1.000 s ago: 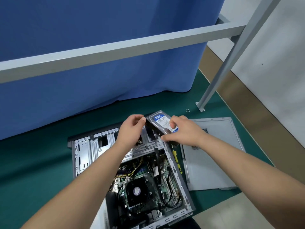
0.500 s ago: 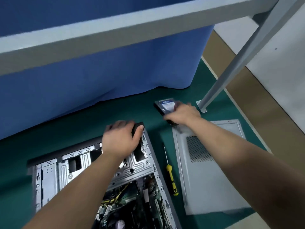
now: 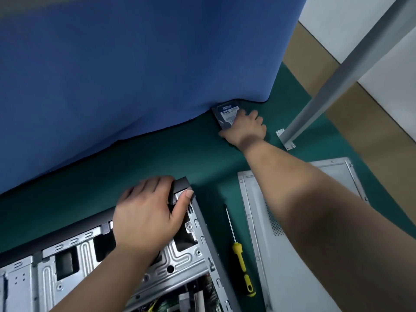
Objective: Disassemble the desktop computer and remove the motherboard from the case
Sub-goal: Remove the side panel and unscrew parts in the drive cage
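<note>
The open computer case (image 3: 198, 251) lies on its side on the green mat, its metal drive cage facing up. Only a sliver of the motherboard (image 3: 166, 308) and cables shows at the bottom edge. My left hand (image 3: 146, 217) grips the case's black front corner, thumb hooked over the edge. My right hand (image 3: 244, 128) is stretched far forward and holds a hard drive (image 3: 226, 115) with a blue-and-white label against the mat, at the foot of the blue curtain.
A yellow-handled screwdriver (image 3: 240, 260) lies on the mat between the case and the removed grey side panel (image 3: 261, 221). A grey frame leg (image 3: 351, 70) is bolted to the mat at the right. The blue curtain (image 3: 135, 75) hangs behind.
My right hand has carried the hard drive from above the case out to the mat by the curtain. My left hand dropped onto the case's front corner. The camera leaned forward.
</note>
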`<state>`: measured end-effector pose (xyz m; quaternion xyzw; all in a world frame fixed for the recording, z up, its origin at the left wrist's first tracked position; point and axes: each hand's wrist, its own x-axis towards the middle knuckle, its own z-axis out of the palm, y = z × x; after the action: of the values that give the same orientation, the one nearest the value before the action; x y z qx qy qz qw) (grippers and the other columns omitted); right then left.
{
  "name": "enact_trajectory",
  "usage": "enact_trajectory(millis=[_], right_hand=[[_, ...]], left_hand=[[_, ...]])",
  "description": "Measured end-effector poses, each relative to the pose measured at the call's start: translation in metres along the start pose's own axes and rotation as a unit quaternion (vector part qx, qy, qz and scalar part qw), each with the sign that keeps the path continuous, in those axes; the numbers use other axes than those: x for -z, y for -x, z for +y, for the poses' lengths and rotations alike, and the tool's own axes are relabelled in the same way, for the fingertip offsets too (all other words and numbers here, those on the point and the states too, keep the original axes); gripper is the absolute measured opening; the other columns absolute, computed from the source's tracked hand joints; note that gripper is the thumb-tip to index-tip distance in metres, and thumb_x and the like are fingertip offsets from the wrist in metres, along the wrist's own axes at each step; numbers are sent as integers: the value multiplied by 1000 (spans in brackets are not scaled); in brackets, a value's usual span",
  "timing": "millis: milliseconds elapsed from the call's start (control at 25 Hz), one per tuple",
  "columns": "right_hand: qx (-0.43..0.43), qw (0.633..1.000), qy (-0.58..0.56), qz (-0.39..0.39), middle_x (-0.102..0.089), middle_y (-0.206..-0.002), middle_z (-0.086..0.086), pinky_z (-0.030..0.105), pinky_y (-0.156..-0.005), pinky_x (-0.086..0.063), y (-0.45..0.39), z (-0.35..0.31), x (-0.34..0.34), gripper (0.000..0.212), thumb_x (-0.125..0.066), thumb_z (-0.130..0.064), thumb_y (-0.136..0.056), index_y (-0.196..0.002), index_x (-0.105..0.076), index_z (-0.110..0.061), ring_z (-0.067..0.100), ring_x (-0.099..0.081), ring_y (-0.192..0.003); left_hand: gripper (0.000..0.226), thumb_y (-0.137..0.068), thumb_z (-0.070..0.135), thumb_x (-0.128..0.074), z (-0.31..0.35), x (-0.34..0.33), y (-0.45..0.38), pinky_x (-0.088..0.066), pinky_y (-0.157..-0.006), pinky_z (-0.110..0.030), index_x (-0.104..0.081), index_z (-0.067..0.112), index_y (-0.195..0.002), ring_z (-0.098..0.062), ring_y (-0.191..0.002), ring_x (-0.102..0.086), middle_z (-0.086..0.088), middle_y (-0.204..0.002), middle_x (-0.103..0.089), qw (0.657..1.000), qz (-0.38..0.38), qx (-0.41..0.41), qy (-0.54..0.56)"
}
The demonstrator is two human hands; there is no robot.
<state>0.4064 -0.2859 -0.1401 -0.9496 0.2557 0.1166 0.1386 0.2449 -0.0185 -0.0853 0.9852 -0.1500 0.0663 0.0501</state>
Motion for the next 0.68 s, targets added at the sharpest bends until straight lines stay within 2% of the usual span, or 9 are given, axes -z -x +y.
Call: enact_trajectory(millis=[120, 280, 360, 400, 440, 520, 600, 680], right_hand=[[5, 1000, -19, 13, -38, -143, 14, 46, -102, -37, -2, 4, -15, 95, -72, -66, -74, -145, -36, -15, 35, -39, -132], [20, 999, -32, -35, -25, -158, 16, 46, -118, -25, -3, 10, -11, 108, -68, -71, -77, -156, -22, -14, 37, -25, -147], [31, 998, -45, -33, -13, -166, 16, 46, -125, -12, 3, 14, -8, 104, -67, -66, -80, -157, -23, -12, 35, -12, -154], [41, 997, -60, -15, -13, -167, 16, 46, -126, -9, 10, 15, -8, 95, -67, -63, -83, -153, -31, -11, 34, -11, -155], [57, 995, -80, 6, -19, -165, 15, 45, -126, -12, 23, 17, -9, 83, -67, -58, -85, -147, -41, -10, 34, -17, -154], [88, 986, -136, 36, -41, -152, 13, 42, -118, -29, 59, 23, -13, 57, -68, -48, -89, -129, -57, -9, 34, -39, -141], [104, 971, -213, 23, -56, -133, 10, 36, -105, -40, 107, 31, -17, 40, -70, -38, -91, -119, -62, -11, 31, -54, -124], [113, 958, -263, -15, -62, -125, 4, 31, -96, -43, 164, 42, -17, 32, -66, -40, -94, -117, -63, -18, 23, -58, -115]], left_hand=[[54, -101, 65, -32, 1, 0, -1, -41, -72, -39, -65, 23, -101, -29, -86, -64, 1, -89, -68, 1000, -4, -2, 0], [54, -100, 64, -31, 3, 3, -3, -44, -71, -39, -65, 22, -101, -30, -86, -65, 1, -90, -68, 1000, -13, 4, 0], [55, -100, 65, -30, 2, 3, -5, -44, -70, -39, -65, 22, -99, -30, -86, -65, 1, -88, -68, 1000, -12, 6, 1], [56, -100, 65, -29, 2, 2, -5, -44, -69, -38, -65, 23, -98, -30, -85, -64, 1, -87, -68, 1000, -11, 8, 2], [56, -101, 65, -28, 2, 2, -5, -44, -68, -38, -64, 23, -97, -30, -84, -64, 1, -86, -67, 1000, -12, 10, 2], [58, -101, 66, -26, 2, 3, -6, -44, -65, -37, -63, 22, -97, -30, -82, -63, 1, -85, -66, 1000, -17, 11, -4], [59, -101, 66, -26, 2, 3, -8, -44, -65, -37, -64, 21, -98, -31, -83, -63, -1, -87, -67, 999, -27, 11, -16], [58, -100, 66, -27, 3, 6, -6, -44, -70, -38, -65, 22, -104, -32, -90, -63, -3, -93, -69, 999, -29, 11, -13]])
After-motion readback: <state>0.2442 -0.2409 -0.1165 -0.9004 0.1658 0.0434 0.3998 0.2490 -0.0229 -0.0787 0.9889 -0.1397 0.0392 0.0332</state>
